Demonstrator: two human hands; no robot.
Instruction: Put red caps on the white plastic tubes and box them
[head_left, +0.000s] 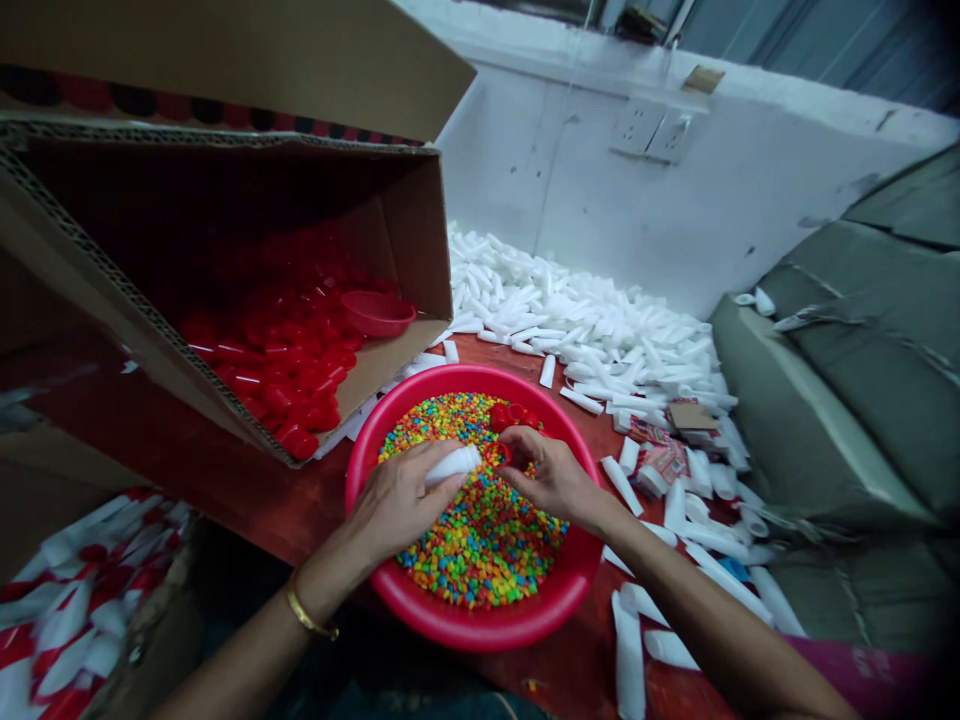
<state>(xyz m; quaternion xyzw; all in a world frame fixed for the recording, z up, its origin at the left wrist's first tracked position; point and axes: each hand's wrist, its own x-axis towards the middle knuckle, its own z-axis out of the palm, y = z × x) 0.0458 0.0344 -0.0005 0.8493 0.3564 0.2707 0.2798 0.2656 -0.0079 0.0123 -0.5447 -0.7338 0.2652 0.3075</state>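
Note:
My left hand (pixel 409 495) is wrapped round a white plastic tube (pixel 454 466), its end pointing right. Close to that end, my right hand (pixel 551 475) pinches a red cap (pixel 498 456) between thumb and fingers. Tube and cap are near each other; a small gap seems to lie between them. Both hands are over a red basin (pixel 472 635) holding many small multicoloured candies (pixel 480 560). A few more red caps (pixel 517 415) rest on the candies at the basin's far side, partly behind my right hand.
An open cardboard box (pixel 416 230) on the left holds a heap of red caps (pixel 277 350) and a red bowl (pixel 379 313). White tubes (pixel 570 310) are piled by the wall and scattered right. Capped tubes (pixel 82 610) fill a lower-left container. Wrapped bundles (pixel 817 420) stand at right.

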